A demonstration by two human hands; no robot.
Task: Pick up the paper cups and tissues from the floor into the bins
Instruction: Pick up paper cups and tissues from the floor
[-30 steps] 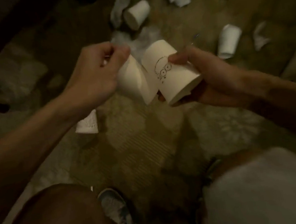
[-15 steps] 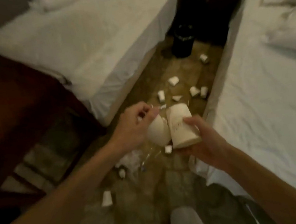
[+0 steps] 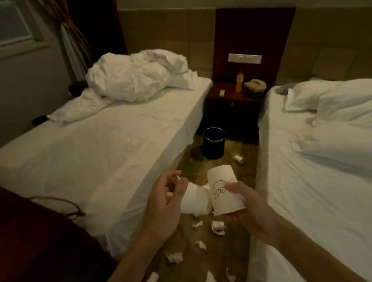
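My right hand [image 3: 249,213] grips a white paper cup [image 3: 224,189] with a black cartoon print, held bottom up. My left hand [image 3: 164,202] grips a second white paper cup [image 3: 194,201], tilted sideways and touching the first, with a bit of tissue pinched in the fingers. A black bin [image 3: 214,142] stands on the floor ahead between the two beds. More cups [image 3: 151,281] [image 3: 239,159] and crumpled tissues [image 3: 174,257] [image 3: 217,227] lie scattered on the floor below my hands.
A white bed [image 3: 100,147] is on the left and another bed [image 3: 330,169] on the right, leaving a narrow floor aisle. A dark nightstand [image 3: 232,104] with a bottle and a phone stands behind the bin. Dark wooden furniture [image 3: 28,244] is at the near left.
The view has risen from the floor to the room between the beds. Both hands keep their cups and have lifted with the view, further from the floor.
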